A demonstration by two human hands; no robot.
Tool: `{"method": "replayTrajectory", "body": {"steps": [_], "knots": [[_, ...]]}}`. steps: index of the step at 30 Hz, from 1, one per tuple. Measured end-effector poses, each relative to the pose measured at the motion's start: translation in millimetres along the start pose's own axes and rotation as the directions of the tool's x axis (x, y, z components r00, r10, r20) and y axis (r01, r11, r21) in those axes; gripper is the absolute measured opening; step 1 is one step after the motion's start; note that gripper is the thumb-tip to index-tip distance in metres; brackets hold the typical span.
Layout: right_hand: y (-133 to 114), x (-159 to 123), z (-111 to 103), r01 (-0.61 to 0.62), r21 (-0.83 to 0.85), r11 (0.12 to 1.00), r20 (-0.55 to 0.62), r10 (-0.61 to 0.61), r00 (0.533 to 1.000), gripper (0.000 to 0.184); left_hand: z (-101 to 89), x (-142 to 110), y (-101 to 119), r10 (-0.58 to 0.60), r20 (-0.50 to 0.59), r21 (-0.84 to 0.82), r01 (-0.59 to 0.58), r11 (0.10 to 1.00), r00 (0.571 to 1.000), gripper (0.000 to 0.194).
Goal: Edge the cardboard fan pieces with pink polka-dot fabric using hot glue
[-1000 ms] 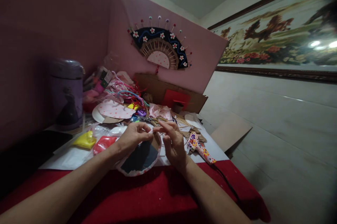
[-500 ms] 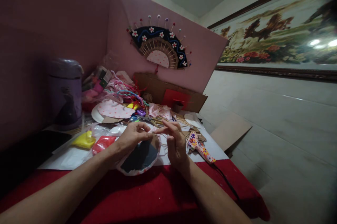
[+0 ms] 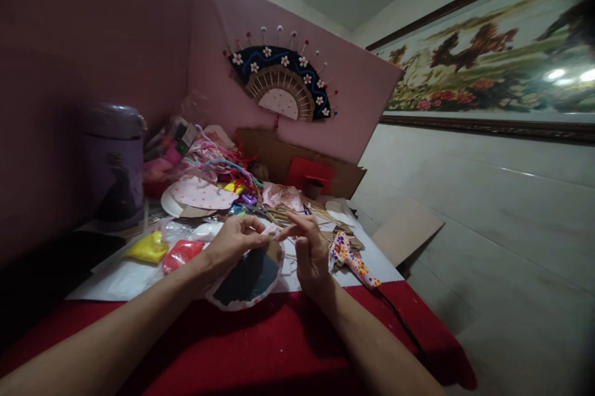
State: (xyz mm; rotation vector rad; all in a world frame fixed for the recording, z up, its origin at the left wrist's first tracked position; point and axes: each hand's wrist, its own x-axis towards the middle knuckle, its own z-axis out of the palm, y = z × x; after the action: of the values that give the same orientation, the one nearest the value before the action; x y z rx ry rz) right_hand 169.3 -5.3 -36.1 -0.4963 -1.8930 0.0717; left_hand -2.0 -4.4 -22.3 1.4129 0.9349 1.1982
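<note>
My left hand (image 3: 242, 238) pinches the upper edge of a rounded cardboard piece (image 3: 251, 277), tilted above the table's front edge. Pale dotted fabric is folded over its rim, and its face is dark with a brown patch at the upper right. My right hand (image 3: 310, 253) is beside it with fingers stretched out and apart; a fingertip touches the fabric rim near the left thumb. A glue gun (image 3: 353, 263) with a flowered covering lies to the right of my right hand.
Yellow (image 3: 147, 248) and red (image 3: 182, 255) bagged clay lie at left, near a purple canister (image 3: 116, 167). Behind are a dotted fabric piece (image 3: 202, 191), pliers (image 3: 274, 216), thin sticks and pipe cleaners. A decorated fan (image 3: 283, 83) hangs on the pink panel. A cord (image 3: 400, 318) crosses the red cloth.
Little differs. My right fingertips have shifted very slightly along the fabric rim; the left hand keeps its pinch.
</note>
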Motion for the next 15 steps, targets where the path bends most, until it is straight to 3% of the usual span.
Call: {"method": "replayTrajectory", "body": {"steps": [8, 11, 15], "knots": [[-1.1, -5.3, 3.0, -0.09, 0.046, 0.995, -0.155, 0.096, 0.983, 0.035, 3.5, -3.8, 3.9, -0.022, 0.0, -0.071, 0.022, 0.997, 1.0, 0.024], [-1.0, -5.5, 4.7, -0.133, 0.061, 0.989, -0.145, 0.14, 0.979, 0.036, 3.9, -4.3, 4.5, 0.0, 0.019, -0.092, 0.002, 0.996, 1.0, 0.023], [-2.4, -5.4, 4.2, -0.104, 0.092, 0.99, -0.089, 0.112, 0.99, 0.039, 2.8, -2.6, 1.8, 0.06, 0.005, -0.039, -0.06, 0.997, 0.998, 0.022]]}}
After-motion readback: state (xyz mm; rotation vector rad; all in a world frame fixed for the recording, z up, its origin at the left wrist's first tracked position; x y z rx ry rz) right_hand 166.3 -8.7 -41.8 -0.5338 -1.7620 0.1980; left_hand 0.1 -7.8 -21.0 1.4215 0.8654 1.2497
